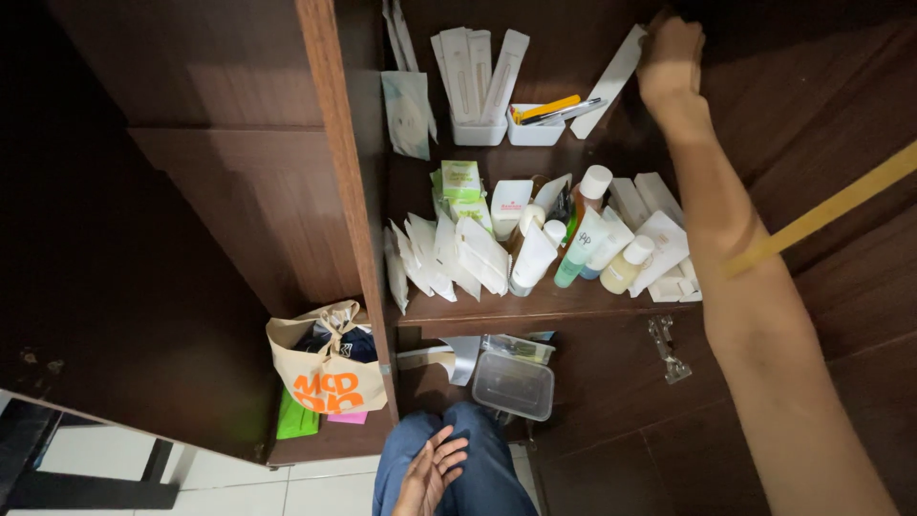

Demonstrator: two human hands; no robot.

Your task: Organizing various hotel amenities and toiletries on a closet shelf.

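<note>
My right hand reaches up to the top shelf of a dark wooden cabinet and grips a long flat white box that leans against the back. Beside it stand two small white trays, one with upright white boxes, one with pens. My left hand rests open on my knee in blue jeans, holding nothing. The shelf below carries several bottles, tubes and white sachets.
A clear plastic lidded container sits at the cabinet bottom. A beige cloth bag with orange print stands in the left compartment beside a green packet. A metal hinge is on the open right door. White tiled floor lies below.
</note>
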